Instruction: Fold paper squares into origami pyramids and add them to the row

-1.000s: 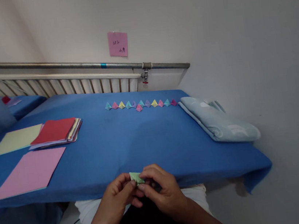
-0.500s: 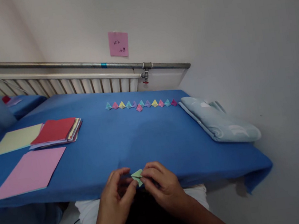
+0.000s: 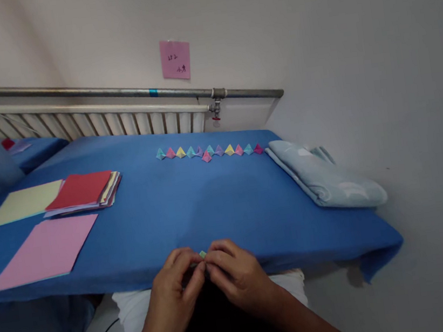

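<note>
A small piece of folded green paper (image 3: 202, 254) is pinched between my two hands at the near edge of the blue-covered table. Only its upper tip shows; fingers hide the rest. My left hand (image 3: 176, 286) closes thumb and forefinger on its left side. From the right, my right hand (image 3: 237, 270) grips it the same way, with the fingertips of both hands nearly meeting. Farther back, a row of small folded paper pieces (image 3: 229, 149) in blue, pink, yellow and purple lies across the cloth, with one pink piece (image 3: 206, 157) set slightly nearer me.
On the left lie a stack of paper topped with red (image 3: 81, 190), yellow sheets (image 3: 24, 203) and pink sheets (image 3: 48, 248). A folded light-blue blanket (image 3: 325, 177) rests at the right. Behind the table run a radiator (image 3: 118, 124) and a pipe with a valve (image 3: 217, 113).
My left fingers have closed in on the green paper, which was mostly visible before and is now largely covered. The view has tilted slightly downward.
</note>
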A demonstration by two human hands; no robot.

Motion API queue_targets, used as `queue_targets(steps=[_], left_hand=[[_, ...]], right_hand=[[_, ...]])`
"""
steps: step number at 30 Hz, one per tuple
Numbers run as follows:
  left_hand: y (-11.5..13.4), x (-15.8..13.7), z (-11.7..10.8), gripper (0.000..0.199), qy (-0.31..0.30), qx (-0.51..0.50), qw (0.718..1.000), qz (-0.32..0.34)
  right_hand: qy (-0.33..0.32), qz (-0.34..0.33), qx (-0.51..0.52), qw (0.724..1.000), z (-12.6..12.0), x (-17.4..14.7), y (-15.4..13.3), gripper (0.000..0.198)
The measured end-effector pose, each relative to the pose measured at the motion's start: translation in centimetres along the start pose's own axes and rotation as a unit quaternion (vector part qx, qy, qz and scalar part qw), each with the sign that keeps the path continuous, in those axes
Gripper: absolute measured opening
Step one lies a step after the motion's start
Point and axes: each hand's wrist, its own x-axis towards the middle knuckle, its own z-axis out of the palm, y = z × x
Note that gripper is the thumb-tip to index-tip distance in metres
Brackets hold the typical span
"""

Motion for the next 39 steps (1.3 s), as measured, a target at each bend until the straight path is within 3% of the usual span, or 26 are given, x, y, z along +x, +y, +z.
queue_targets(steps=[11,17,25,39], left_hand=[[-0.6,-0.3,0.2,0.018,-0.009,-0.052,0.996,-0.066],[-1.0,-0.4,0.2,0.019,-0.033,-0.050,0.996,-0.063],[-1.2,-0.4,0.3,0.023,-0.045,-0.135,0.984,-0.110],[-1.8,-0.1,0.6,0.027,-0.007,-0.206,0.968,-0.140]], right_hand=[[0.002,0.028,0.031,0.999,0.2,0.0,0.1,0.016],[-0.012,0.028,0.019,0.999,0.2,0.0,0.1,0.014],[0.007,0.060,0.083,0.995,0.5,-0.1,0.4,0.013],[0.041,0.116,0.112,0.986,0.6,0.0,0.4,0.012]])
